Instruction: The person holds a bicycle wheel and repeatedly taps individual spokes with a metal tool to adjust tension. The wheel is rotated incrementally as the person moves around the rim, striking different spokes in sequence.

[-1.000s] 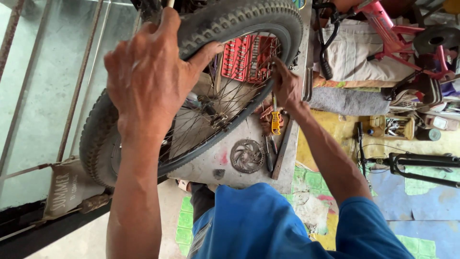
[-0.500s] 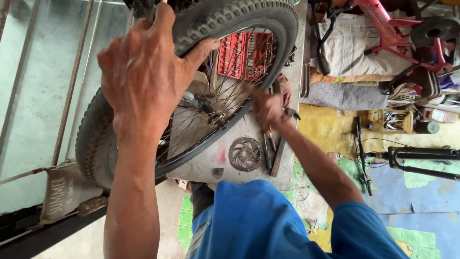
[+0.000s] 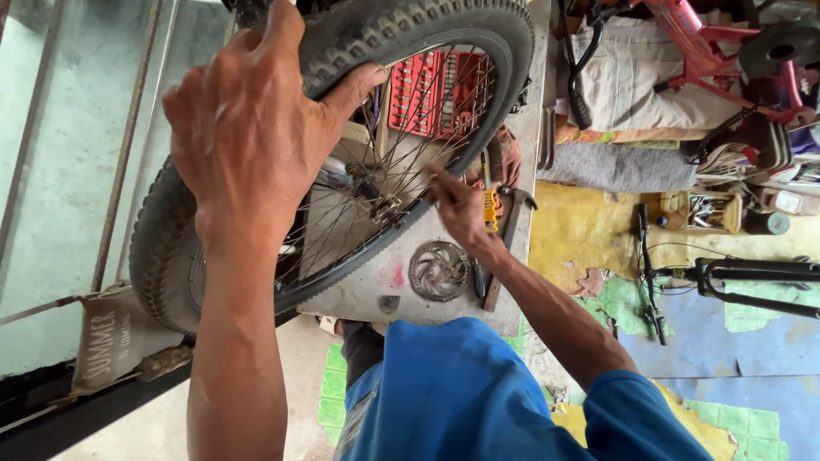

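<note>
My left hand [image 3: 248,128] grips the knobby black tyre [image 3: 410,21] of a spoked bicycle wheel, thumb hooked over the tread, holding the wheel tilted above a grey workbench [image 3: 367,290]. My right hand [image 3: 461,209] reaches in from the right. Its fingertips are pinched together against the spokes, a little right of the hub [image 3: 376,201]. Whether a small item sits between those fingers is hidden. A brake disc [image 3: 439,271] lies flat on the bench just below my right wrist.
A red socket set [image 3: 436,90] shows through the spokes. A yellow-handled screwdriver [image 3: 489,205] and a hammer [image 3: 512,213] lie by the bench's right edge. A red bicycle frame [image 3: 700,43] and black bicycle parts [image 3: 752,273] are on the floor at right. Metal bars [image 3: 128,128] stand at left.
My right hand has drawn back from the tools near the socket set and come down to the spokes near the hub. My left hand keeps its grip on the tyre.
</note>
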The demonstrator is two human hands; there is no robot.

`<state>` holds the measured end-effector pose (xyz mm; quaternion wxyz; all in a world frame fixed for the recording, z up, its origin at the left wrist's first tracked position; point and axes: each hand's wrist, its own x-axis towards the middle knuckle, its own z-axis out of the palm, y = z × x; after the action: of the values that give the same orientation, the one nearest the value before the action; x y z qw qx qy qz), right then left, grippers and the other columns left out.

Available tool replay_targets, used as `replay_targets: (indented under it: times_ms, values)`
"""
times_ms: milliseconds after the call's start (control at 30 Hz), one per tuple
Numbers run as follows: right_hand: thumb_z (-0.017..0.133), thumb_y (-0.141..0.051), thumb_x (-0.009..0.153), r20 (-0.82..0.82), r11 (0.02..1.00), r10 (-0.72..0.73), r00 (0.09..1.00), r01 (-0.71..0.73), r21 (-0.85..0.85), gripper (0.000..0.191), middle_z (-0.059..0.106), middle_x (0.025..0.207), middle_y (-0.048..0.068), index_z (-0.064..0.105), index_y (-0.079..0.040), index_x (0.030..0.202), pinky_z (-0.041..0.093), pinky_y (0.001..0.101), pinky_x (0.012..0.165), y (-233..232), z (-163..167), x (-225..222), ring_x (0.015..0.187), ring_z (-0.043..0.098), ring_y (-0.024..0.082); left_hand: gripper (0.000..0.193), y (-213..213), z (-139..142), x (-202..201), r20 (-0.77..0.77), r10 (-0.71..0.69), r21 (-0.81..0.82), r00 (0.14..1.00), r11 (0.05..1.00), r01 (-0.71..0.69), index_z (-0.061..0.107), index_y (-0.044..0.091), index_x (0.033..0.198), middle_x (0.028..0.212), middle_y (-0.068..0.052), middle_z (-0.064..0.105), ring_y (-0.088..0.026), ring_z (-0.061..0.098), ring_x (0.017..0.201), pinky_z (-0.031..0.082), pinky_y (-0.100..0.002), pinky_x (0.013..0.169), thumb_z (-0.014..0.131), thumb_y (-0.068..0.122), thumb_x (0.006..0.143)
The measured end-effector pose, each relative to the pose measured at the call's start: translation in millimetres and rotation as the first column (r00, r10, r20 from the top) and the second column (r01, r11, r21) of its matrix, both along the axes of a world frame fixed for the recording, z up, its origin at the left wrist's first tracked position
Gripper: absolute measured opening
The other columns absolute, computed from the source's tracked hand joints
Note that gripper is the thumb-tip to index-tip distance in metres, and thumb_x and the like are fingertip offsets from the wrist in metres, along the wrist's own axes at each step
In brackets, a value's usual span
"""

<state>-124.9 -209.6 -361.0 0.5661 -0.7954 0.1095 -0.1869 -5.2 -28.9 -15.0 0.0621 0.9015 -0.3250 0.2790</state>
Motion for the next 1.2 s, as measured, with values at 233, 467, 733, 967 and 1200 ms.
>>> replay_targets:
  times_ms: [233, 467, 733, 967, 1200]
  values:
    - [0.051, -0.015, 0.103, -0.150, -0.061, 0.224, 0.963, 0.167, 0.984, 0.012, 0.056, 0.071, -0.002, 0.061, -0.011, 0.109, 0.031, 0.0249, 0.042, 11.3, 21.3, -2.8, 0.042, 0.037, 0.007, 0.067, 1.8, 2.4, -2.3, -0.055, 0.034, 0.022, 0.998, 0.999, -0.033, 0.064, 0.009, 0.126, 0.085, -0.016, 0.074, -0.036, 0.071, 0.066, 0.050, -0.047, 0.053, 0.081, 0.065, 0.094]
    - [0.052, -0.014, 0.103, -0.256, 0.101, 0.259, 0.931, 0.237, 0.966, 0.008, 0.058, 0.071, 0.000, 0.057, -0.014, 0.097, 0.026, 0.0232, 0.040, 27.1, 36.7, 14.2, 0.041, 0.033, 0.005, 0.068, -4.0, -2.6, -7.7, -0.143, 0.062, 0.009, 0.988, 0.998, -0.061, 0.065, 0.010, 0.122, 0.085, -0.015, 0.075, -0.032, 0.073, 0.068, 0.053, -0.046, 0.056, 0.078, 0.069, 0.089]
    - [0.061, -0.011, 0.100, -0.375, 0.707, 0.187, 0.908, 0.141, 0.693, 0.027, 0.063, 0.069, 0.005, 0.073, 0.001, 0.122, 0.034, 0.0221, 0.042, 25.8, 43.3, 2.0, 0.048, 0.047, 0.006, 0.068, -4.9, -2.5, -0.7, -0.048, 0.033, 0.016, 0.998, 0.999, -0.032, 0.065, 0.010, 0.125, 0.083, -0.015, 0.074, -0.033, 0.072, 0.065, 0.051, -0.045, 0.052, 0.080, 0.067, 0.092]
    - [0.058, -0.014, 0.106, -0.271, 0.712, 0.063, 0.960, 0.147, 0.687, 0.028, 0.067, 0.073, 0.002, 0.070, 0.000, 0.128, 0.033, 0.0249, 0.038, 39.4, 38.1, 2.6, 0.046, 0.044, 0.007, 0.068, -2.9, -3.2, -0.2, -0.053, 0.066, 0.038, 0.996, 0.997, -0.064, 0.065, 0.010, 0.123, 0.081, -0.015, 0.073, -0.035, 0.072, 0.067, 0.052, -0.047, 0.054, 0.079, 0.070, 0.093]
    - [0.054, -0.004, 0.105, -0.014, 1.000, 0.024, 1.000, -0.024, -0.013, 0.038, 0.073, 0.075, 0.005, 0.062, -0.006, 0.142, 0.048, 0.0270, 0.042, 33.7, 13.1, -9.8, 0.053, 0.060, 0.009, 0.074, 5.4, -3.6, 4.7, -0.011, 0.075, 0.049, 0.997, 0.996, -0.075, 0.064, 0.012, 0.133, 0.078, -0.014, 0.072, -0.033, 0.071, 0.063, 0.051, -0.045, 0.054, 0.079, 0.072, 0.094]
